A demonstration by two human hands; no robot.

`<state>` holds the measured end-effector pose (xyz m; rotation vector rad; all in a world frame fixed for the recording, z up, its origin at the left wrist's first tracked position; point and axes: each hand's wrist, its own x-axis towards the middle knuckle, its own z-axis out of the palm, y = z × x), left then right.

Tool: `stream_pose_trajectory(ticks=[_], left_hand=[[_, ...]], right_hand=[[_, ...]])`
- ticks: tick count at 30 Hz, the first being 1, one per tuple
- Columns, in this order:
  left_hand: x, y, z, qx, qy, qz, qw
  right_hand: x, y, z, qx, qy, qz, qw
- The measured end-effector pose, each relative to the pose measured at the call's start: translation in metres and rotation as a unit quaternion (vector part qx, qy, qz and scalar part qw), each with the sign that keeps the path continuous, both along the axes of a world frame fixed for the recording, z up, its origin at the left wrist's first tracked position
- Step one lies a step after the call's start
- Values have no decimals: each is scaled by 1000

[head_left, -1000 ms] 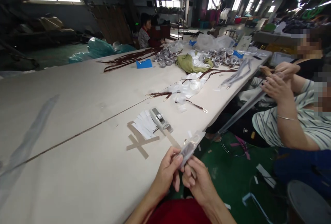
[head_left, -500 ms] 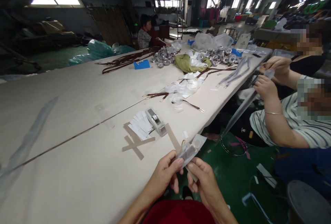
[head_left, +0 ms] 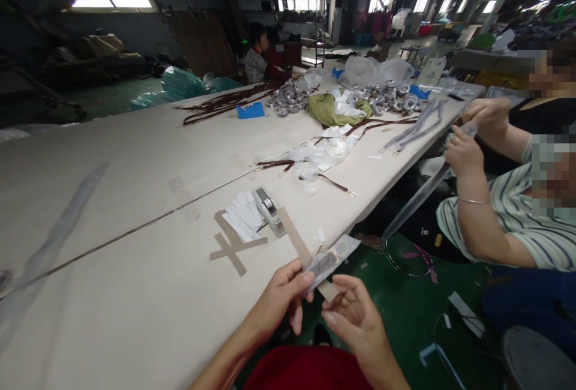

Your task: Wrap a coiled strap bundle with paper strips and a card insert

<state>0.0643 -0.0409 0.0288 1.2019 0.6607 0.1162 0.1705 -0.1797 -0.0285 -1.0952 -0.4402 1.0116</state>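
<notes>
My left hand [head_left: 288,291] is closed on a clear plastic sleeve [head_left: 330,261], thumb on top, just off the table's near edge. Inside the sleeve something dark shows, with a metal ring or clasp near its far end; the exact kind is hard to make out. A long grey-brown cardboard strip [head_left: 293,231] passes beneath the sleeve and its lower end sticks out toward my right hand. My right hand [head_left: 355,315] has its fingers apart and curved, close to that lower end, with nothing visibly gripped. Whether a fingertip touches the strip I cannot tell.
On the table [head_left: 148,294] lie a tape dispenser [head_left: 269,210], white paper slips [head_left: 244,216] and crossed cardboard strips [head_left: 238,249]. Farther off are brown straps [head_left: 330,185], a green cloth [head_left: 330,111] and tape rolls [head_left: 290,97]. A co-worker's hands [head_left: 468,144] hold a plastic sleeve at right.
My right hand has come off the sleeve and opened, moving slightly right and down. My left hand keeps its hold. The cardboard strip's upper end has shifted left and up over the dispenser's edge.
</notes>
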Motion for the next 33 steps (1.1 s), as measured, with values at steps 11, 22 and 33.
stream_pose_trajectory(ticks=[11, 22, 33], left_hand=[[3, -7, 13, 80, 107, -101, 986], [-4, -20, 4, 56, 99, -123, 986], [-6, -20, -5, 11, 104, -128, 986]], right_hand=[[55, 4, 54, 99, -672, -18, 734], [42, 4, 18, -76, -151, 116, 979], [60, 14, 24, -112, 20, 238, 965]])
